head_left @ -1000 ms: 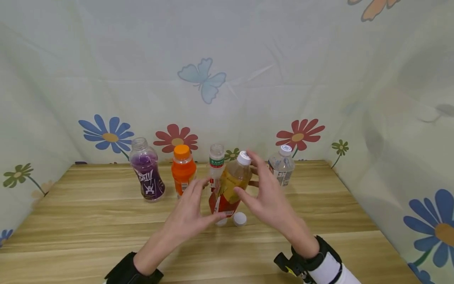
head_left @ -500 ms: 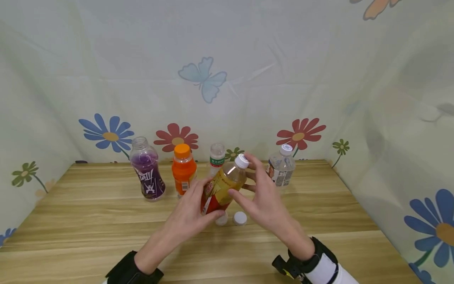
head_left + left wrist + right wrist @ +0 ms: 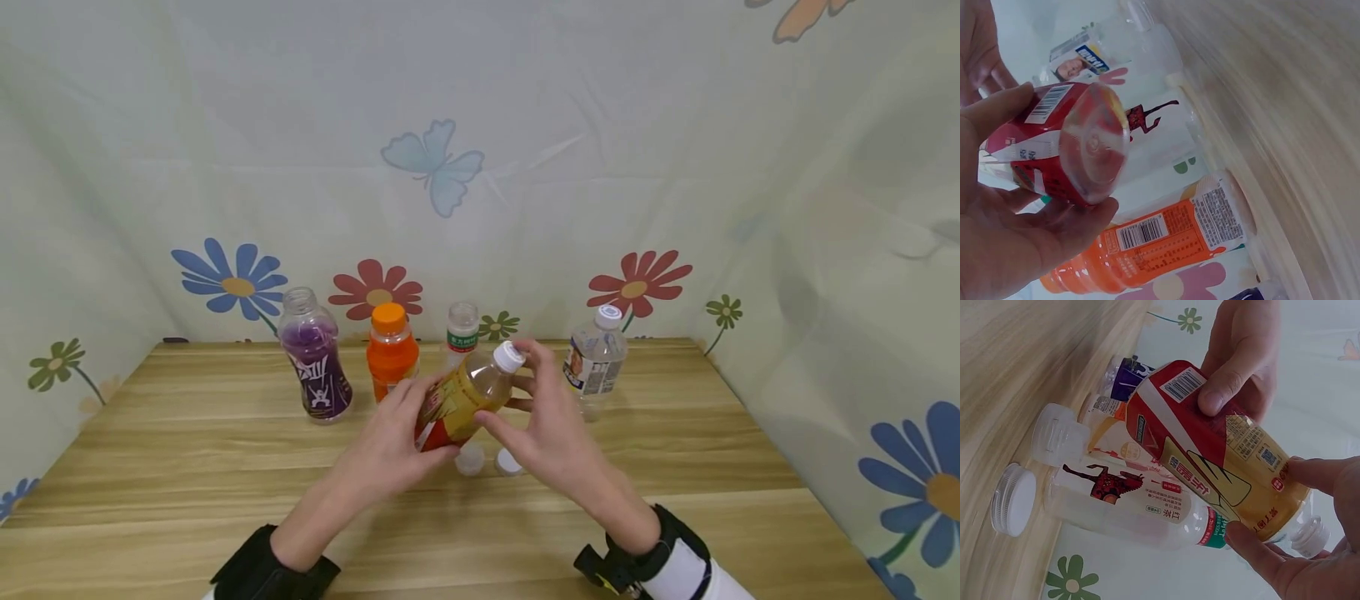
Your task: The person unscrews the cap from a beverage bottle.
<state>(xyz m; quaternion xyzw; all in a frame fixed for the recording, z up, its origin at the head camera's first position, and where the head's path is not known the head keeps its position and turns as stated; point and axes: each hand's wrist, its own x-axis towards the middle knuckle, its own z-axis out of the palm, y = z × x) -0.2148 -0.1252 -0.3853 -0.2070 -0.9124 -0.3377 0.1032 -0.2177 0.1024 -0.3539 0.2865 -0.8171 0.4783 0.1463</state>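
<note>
Tilted above the table is a drink bottle with a red and yellow label and a white cap. My left hand grips it round the lower, red part; the bottle's base faces the left wrist camera. My right hand pinches the upper end, its thumb on the yellow label and its index finger at the cap. Below the bottle, a translucent cap and a loose white cap lie on the table.
Along the back of the wooden table stand an uncapped purple bottle, an orange bottle with an orange cap, an uncapped bottle with a green band, and a clear bottle with a white cap. A flowered cloth hangs behind.
The red and yellow bottle has tipped further over, its cap end dropping and its base swinging left. Both hands have moved slightly left with it.
</note>
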